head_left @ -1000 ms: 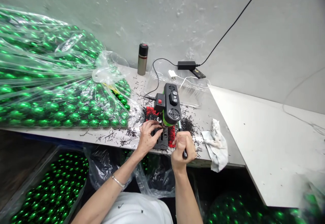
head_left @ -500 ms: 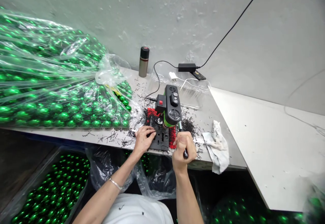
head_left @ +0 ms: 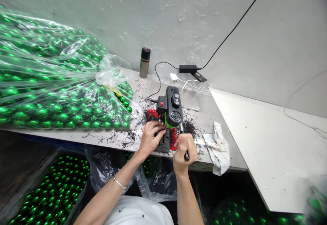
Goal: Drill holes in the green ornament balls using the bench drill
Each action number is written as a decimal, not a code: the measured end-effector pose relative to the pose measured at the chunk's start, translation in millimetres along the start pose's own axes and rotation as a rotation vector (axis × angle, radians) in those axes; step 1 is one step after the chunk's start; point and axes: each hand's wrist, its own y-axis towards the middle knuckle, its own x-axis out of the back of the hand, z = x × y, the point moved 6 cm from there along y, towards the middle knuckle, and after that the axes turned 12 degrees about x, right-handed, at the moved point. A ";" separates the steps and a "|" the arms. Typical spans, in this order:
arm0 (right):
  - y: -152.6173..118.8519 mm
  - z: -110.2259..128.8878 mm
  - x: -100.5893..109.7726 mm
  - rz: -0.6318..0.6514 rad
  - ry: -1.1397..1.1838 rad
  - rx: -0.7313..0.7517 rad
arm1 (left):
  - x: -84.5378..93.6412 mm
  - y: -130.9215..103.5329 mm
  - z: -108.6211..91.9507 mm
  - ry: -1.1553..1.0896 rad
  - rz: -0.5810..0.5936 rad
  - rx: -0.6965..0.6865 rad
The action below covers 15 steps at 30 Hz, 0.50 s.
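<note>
A small black and green lever press [head_left: 174,104] stands on the table, with a red switch on its side box. My right hand [head_left: 185,150] is wrapped round the press's handle [head_left: 181,128], whose black end shows below the fist. My left hand [head_left: 152,137] rests over the black base plate [head_left: 162,146], fingertips brought together just under the press head. Whatever lies between those fingertips is hidden. Small black bits [head_left: 189,127] are scattered round the press, some over a red mat [head_left: 173,138].
A clear bag of shiny green balls [head_left: 63,92] fills the left. Behind the press are a flask [head_left: 144,63], a black power adapter [head_left: 188,68] and a white plug [head_left: 173,77]. A white cloth [head_left: 217,148] hangs over the front edge. More green balls [head_left: 55,187] sit below.
My left hand has moved up and to the right, from the base plate's left edge to under the press head. My right hand stays on the handle.
</note>
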 end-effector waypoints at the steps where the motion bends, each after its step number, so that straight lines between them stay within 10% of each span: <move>1: 0.0 0.0 -0.1 0.001 0.004 0.007 | -1.7 -0.6 3.9 -0.005 0.009 0.008; 9: -1.9 -1.6 -1.0 0.002 0.009 0.014 | -5.6 -9.4 41.2 0.102 0.122 0.146; 15: -2.9 -2.2 -0.9 -0.019 0.010 -0.003 | 2.7 -3.7 15.8 0.044 0.033 0.046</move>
